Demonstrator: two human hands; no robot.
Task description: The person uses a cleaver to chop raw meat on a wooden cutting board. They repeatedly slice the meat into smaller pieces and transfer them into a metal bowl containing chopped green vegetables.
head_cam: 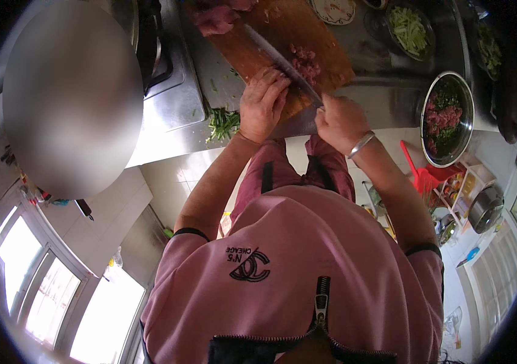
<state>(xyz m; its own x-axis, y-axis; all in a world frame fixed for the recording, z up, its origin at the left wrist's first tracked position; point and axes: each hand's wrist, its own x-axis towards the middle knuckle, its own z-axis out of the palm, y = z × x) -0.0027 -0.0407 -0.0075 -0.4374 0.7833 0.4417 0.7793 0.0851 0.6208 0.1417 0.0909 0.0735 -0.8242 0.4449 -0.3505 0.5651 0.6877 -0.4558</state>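
Observation:
My right hand (pixel 343 122), with a silver bangle at the wrist, grips the handle end of a kitchen knife (pixel 281 59). The blade lies slantwise over a wooden cutting board (pixel 331 50). My left hand (pixel 264 102) rests on the board's near left edge, fingers bent and close against the blade; whether meat lies beneath them is hidden. Chopped raw meat (pixel 305 63) sits right of the blade. A larger piece of raw meat (pixel 215 18) is at the board's far left. Cut green leaves (pixel 223 123) lie on the steel counter beside my left wrist.
A metal bowl (pixel 472 119) holding minced meat and chopped greens stands at the right counter edge. Farther back are a bowl of pale green strips (pixel 409 34) and a patterned plate (pixel 335 10). A stove (pixel 174 86) adjoins on the left. A red plastic container (pixel 427 175) is below right.

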